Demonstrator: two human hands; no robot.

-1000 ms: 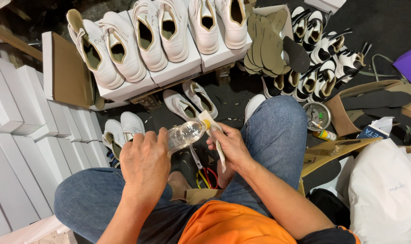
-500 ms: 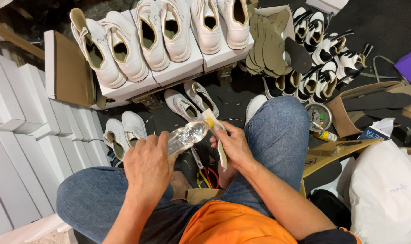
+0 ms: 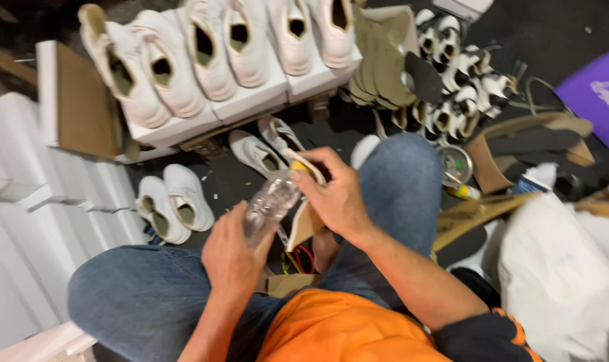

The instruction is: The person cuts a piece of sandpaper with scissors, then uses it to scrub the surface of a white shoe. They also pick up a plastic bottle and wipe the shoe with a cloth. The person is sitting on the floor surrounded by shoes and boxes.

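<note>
Scene: A seated person in blue jeans point(image 3: 150, 302) and an orange shirt point(image 3: 344, 332) works low over a dark floor point(image 3: 539, 33) crowded with footwear.
Left hand: The left hand point(image 3: 232, 258) is clasped around the base of a clear crumpled plastic bottle point(image 3: 269, 204), which tilts up and to the right between the knees.
Right hand: The right hand point(image 3: 338, 194) is closed over the bottle's yellow-capped top point(image 3: 299, 166); a tan insole-shaped piece point(image 3: 306, 221) shows under this palm, though whether the fingers pinch it cannot be told.
Floor: Two pairs of white sneakers point(image 3: 173, 201) lie on the dark ground just beyond the knees, one pair beside the left thigh, the other ahead of the bottle.
Shelf of boxes: A row of white sneakers point(image 3: 210, 53) rests on white shoe boxes point(image 3: 251, 100) across the top.
Left edge: Stacked white boxes point(image 3: 29, 221) line the side.
Right side: Olive-green insoles point(image 3: 378, 60), black-and-white shoes point(image 3: 458, 80), an open brown cardboard box point(image 3: 519, 141), a purple bag point(image 3: 596, 100) and a white plastic bag point(image 3: 566, 268).
</note>
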